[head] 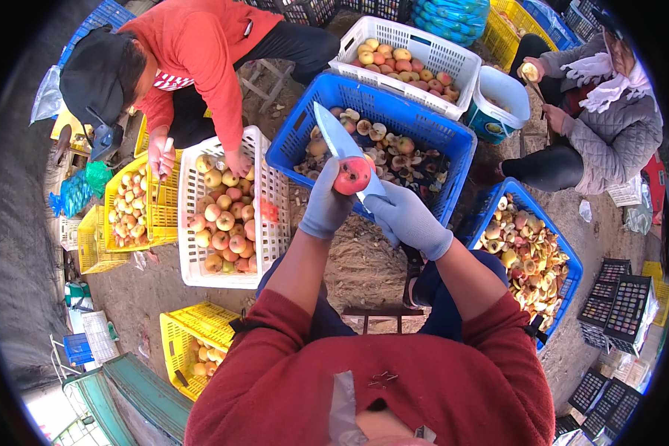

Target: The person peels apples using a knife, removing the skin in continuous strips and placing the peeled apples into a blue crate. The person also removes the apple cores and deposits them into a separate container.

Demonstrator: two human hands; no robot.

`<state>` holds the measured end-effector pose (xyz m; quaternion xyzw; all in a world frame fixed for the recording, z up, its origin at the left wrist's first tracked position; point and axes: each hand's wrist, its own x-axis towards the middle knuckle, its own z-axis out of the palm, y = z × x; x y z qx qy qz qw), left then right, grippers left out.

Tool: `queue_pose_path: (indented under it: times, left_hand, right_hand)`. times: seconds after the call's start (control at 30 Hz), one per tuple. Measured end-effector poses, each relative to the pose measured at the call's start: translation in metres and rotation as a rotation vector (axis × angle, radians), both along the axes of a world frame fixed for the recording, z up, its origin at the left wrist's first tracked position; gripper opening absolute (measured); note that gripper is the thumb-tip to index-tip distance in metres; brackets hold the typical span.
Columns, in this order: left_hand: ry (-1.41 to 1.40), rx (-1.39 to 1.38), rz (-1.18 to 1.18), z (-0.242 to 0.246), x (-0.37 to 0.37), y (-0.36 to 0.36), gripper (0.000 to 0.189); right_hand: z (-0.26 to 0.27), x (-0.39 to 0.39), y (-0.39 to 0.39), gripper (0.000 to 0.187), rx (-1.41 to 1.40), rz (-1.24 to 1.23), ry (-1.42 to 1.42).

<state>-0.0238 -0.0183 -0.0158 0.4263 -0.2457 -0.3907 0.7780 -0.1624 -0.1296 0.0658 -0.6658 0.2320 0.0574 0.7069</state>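
My left hand (329, 203), in a grey glove, holds a red apple (352, 175) with a dark spot on it. My right hand (412, 217), gloved alike, grips a large kitchen knife (337, 134); its broad blade lies against the apple's right side and points up and to the left. How deep the blade sits in the fruit cannot be told. Both hands are over the near edge of a blue plastic crate (457, 145), which holds apple pieces, hollowed halves and scraps (404, 159).
White crates of apples stand ahead (412, 33) and at left (273, 234). A blue crate (574, 267) of peelings is at right, yellow crates (167, 212) at left. A co-worker in red (200, 50) leans in from the left; another (619, 128) sits at upper right beside a bucket (502, 95).
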Motion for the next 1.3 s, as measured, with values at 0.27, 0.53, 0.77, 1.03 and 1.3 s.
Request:
queue_pose_path:
  times: [0.27, 0.53, 0.77, 1.03, 1.3]
  left_hand:
    - [0.26, -0.071, 0.38, 0.009, 0.025, 0.007, 0.053]
    - [0.101, 0.006, 0.362, 0.013, 0.013, 0.002, 0.044]
    - [0.024, 0.161, 0.47, 0.013, 0.006, 0.002, 0.05]
    - [-0.071, 0.267, 0.427, -0.007, -0.018, -0.008, 0.049]
    - [0.383, -0.018, 0.288, -0.004, 0.009, -0.001, 0.048]
  right_hand:
    - [0.01, -0.011, -0.015, 0.019, -0.453, -0.13, -0.134]
    - [-0.028, -0.007, 0.005, 0.023, -1.177, 0.018, -0.24]
    - [-0.03, -0.008, 0.011, 0.024, -1.237, 0.108, -0.185]
    - [-0.064, 0.008, 0.006, 0.025, -1.263, 0.074, -0.085]
    - [-0.052, 0.006, -0.042, 0.019, -0.569, -0.337, -0.154]
